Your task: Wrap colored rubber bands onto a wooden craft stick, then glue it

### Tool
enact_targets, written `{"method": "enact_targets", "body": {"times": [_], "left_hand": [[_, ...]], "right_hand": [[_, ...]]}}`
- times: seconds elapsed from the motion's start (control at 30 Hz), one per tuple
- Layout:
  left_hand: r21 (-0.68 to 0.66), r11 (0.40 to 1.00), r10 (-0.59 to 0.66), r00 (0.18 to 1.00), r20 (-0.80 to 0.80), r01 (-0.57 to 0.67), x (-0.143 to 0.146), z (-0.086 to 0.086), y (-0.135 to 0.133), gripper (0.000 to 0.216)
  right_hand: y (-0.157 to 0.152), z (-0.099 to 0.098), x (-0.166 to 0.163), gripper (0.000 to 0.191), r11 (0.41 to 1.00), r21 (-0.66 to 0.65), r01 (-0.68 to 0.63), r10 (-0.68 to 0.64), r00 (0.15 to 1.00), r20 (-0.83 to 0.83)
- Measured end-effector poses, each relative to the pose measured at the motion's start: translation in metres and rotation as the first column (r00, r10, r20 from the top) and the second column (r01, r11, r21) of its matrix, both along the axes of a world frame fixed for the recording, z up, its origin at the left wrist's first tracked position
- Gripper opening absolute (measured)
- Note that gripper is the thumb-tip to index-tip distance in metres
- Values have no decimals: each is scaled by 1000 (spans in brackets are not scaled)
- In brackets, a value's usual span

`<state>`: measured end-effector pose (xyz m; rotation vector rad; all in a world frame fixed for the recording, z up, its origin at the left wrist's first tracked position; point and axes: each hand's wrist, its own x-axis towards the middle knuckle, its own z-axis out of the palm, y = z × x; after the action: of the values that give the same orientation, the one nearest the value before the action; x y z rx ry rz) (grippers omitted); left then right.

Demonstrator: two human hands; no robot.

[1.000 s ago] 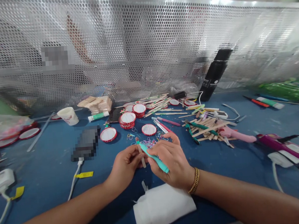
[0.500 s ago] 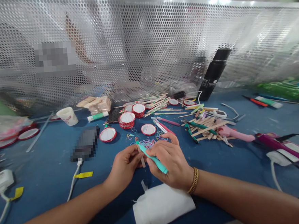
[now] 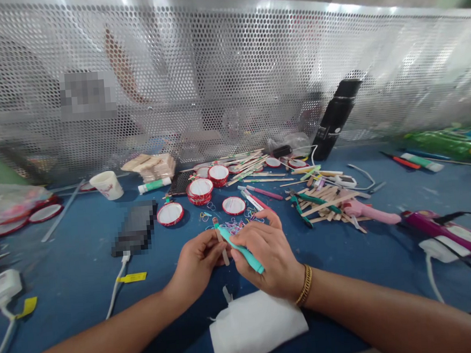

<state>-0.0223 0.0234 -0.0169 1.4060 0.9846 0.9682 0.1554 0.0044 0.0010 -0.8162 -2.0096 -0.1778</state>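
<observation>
My left hand (image 3: pixel 196 262) pinches a short, flat wooden craft stick (image 3: pixel 225 258), whose lower end shows below the fingers. My right hand (image 3: pixel 267 249) is closed around a turquoise marker (image 3: pixel 251 260), its tip against the stick's upper end. That end looks green and brownish; details are too small to tell. Just beyond the fingers lies a loose pile of small coloured rubber bands (image 3: pixel 231 227), partly hidden by my right hand. A folded white cloth (image 3: pixel 262 328) lies below my right wrist.
Round red-rimmed white pieces (image 3: pixel 170 214) lie beyond my hands. Wooden sticks (image 3: pixel 326 202), green pliers (image 3: pixel 302 209) and a pink glue gun (image 3: pixel 369 212) are to the right. A phone (image 3: pixel 136 226), paper cup (image 3: pixel 107 185) and black bottle (image 3: pixel 336 118) stand or lie around. Perforated metal sheet (image 3: pixel 227 64) closes the back.
Both hands, the marker and the stick stay practically in place. Only the camera view has tilted very slightly.
</observation>
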Motion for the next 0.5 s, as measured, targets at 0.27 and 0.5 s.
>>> {"method": "enact_targets", "body": {"times": [0.27, 0.5], "left_hand": [[-1, 1000, -18, 1000, 13, 18, -1, -2, 0, 19], [3, 1000, -12, 1000, -10, 12, -1, -3, 0, 21]], "right_hand": [[-3, 1, 0, 2, 1000, -8, -12, 12, 1000, -10], [1, -1, 1, 4, 1000, 4, 5, -5, 1000, 13]]}}
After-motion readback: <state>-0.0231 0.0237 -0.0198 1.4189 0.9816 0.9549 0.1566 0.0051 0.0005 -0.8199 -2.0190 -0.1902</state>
